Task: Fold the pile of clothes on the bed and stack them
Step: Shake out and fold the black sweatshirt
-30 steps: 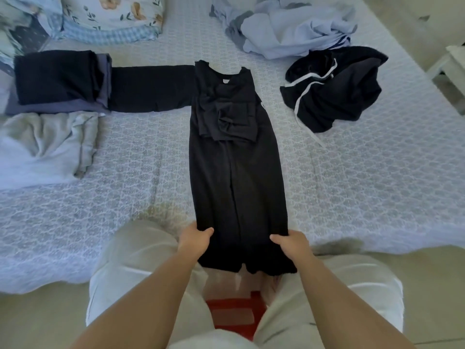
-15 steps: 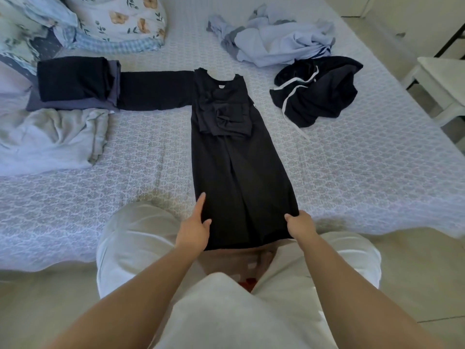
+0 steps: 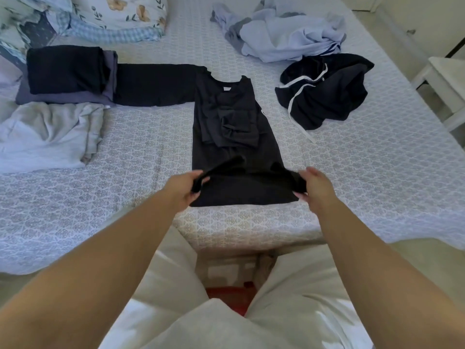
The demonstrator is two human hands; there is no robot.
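Black garment (image 3: pixel 234 137) hem between both hands' grips, seemingly lifted

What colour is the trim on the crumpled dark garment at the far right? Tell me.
White trim on the dark garment, clearest in the head view.

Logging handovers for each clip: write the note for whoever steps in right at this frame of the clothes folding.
Left hand and right hand each grip a bottom corner of the black long-sleeved garment, lifting its hem up off the bed toward the collar.
Done: one sleeve lies folded across the chest; a folded stack sits at far left.
Left: the other sleeve stretches out toward the stack; finish this fold and stack it. Unfolded: grey garment, black garment with white drawstring, light blue pile.
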